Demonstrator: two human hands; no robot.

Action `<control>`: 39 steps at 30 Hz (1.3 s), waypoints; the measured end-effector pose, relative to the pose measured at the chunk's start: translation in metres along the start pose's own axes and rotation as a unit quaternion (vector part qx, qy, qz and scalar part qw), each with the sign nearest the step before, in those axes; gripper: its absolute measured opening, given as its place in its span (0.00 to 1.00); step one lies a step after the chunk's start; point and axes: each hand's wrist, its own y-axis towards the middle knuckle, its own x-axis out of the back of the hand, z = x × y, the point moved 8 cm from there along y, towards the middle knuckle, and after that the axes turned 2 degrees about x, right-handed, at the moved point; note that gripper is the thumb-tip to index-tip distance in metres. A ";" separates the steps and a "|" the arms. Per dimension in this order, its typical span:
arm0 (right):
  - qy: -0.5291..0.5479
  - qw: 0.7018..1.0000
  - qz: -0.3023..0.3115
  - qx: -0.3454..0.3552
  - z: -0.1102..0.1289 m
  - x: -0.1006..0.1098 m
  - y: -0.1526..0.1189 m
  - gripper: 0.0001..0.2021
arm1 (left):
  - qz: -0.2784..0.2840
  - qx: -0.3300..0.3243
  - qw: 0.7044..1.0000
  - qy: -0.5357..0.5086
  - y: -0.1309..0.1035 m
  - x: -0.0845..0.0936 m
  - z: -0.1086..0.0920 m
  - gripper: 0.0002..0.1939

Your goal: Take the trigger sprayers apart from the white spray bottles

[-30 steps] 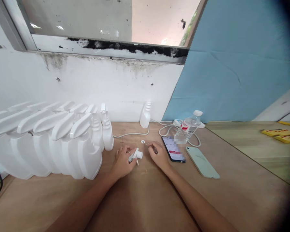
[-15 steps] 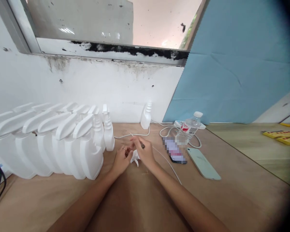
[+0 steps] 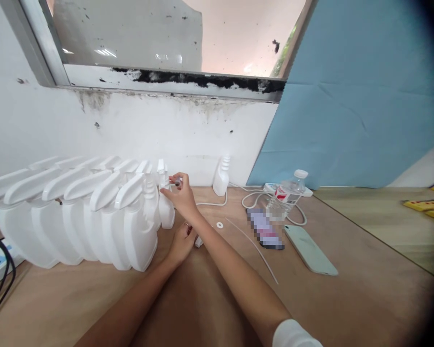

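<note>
R. hand [image 3: 183, 195]: at far side of the L. hand, forearm crossing above the white sprayer part. Grip narrow: bent fingers hold a small dark item [image 3: 177, 182], type unclear. Thumb & fingertips are at the neck of the end bottle [image 3: 166, 213]; contact can't be confirmed.

L. hand [image 3: 181, 246]: near side, low on the bench [image 3: 238, 308]. Grip narrow; fingers curled on the white sprayer part [image 3: 198, 242], partly hid by R. forearm.

Key relation: end bottle lies immed. left of R. grip. Bottle stands upright, long axis approx. vert., at right end of the bottle row [image 3: 75, 226]. R. hand is nearer its neck; L. hand sits near & right of its base, apart from it. Sprayer part: just right of L. fingertips, nearer than R. grip.

Adj. items, bench: 1 white ring [image 3: 220, 225], right of both hands; 1 thin white tube [image 3: 253, 248], running far-left to near-right; 2 phones, dark [image 3: 265, 231] & pale green [image 3: 311, 250], farther right.
</note>
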 end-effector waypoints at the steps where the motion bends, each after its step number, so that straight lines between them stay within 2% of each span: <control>1: -0.014 1.000 -0.013 0.004 0.001 0.005 0.000 0.25 | 0.001 -0.001 1.000 0.004 0.000 0.000 -0.001 0.12; 4: -0.072 0.993 -0.085 0.026 0.010 0.036 -0.002 0.26 | 0.010 0.004 1.000 0.007 0.000 -0.002 -0.002 0.12; 8: -0.120 0.973 -0.190 0.054 0.027 0.094 -0.008 0.23 | 0.024 0.019 1.000 0.002 -0.001 -0.006 0.000 0.10; 11: -0.132 0.960 -0.231 0.086 0.043 0.131 -0.015 0.17 | 0.018 0.037 0.999 -0.012 -0.002 -0.007 0.003 0.12; 14: -0.091 0.960 -0.248 0.088 0.051 0.154 -0.022 0.16 | 0.008 0.054 0.998 0.006 -0.003 -0.005 0.000 0.15; 19: -0.100 0.957 -0.259 0.081 0.055 0.159 -0.029 0.18 | 0.062 0.014 0.996 -0.057 -0.013 -0.012 -0.032 0.28; 21: -0.101 0.955 -0.266 0.078 0.053 0.158 -0.029 0.18 | 0.066 0.015 0.994 -0.083 -0.016 -0.011 -0.037 0.33; 27: -0.047 0.967 -0.244 0.059 0.049 0.159 -0.024 0.18 | 0.012 0.037 0.981 -0.193 -0.013 -0.001 -0.028 0.34; 31: 0.004 0.960 -0.270 0.067 0.049 0.168 -0.024 0.16 | -0.018 0.063 0.983 -0.174 -0.011 0.001 -0.022 0.33; 34: 0.040 0.955 -0.290 0.049 0.045 0.172 -0.024 0.17 | -0.035 0.034 0.988 -0.146 -0.011 0.005 -0.025 0.32; 37: 0.057 0.956 -0.288 0.028 0.042 0.173 -0.023 0.17 | -0.024 0.001 0.987 -0.156 -0.013 0.009 -0.028 0.32; 39: 0.055 0.959 -0.277 0.019 0.044 0.172 -0.023 0.17 | -0.005 0.012 0.985 -0.170 -0.013 0.008 -0.025 0.30</control>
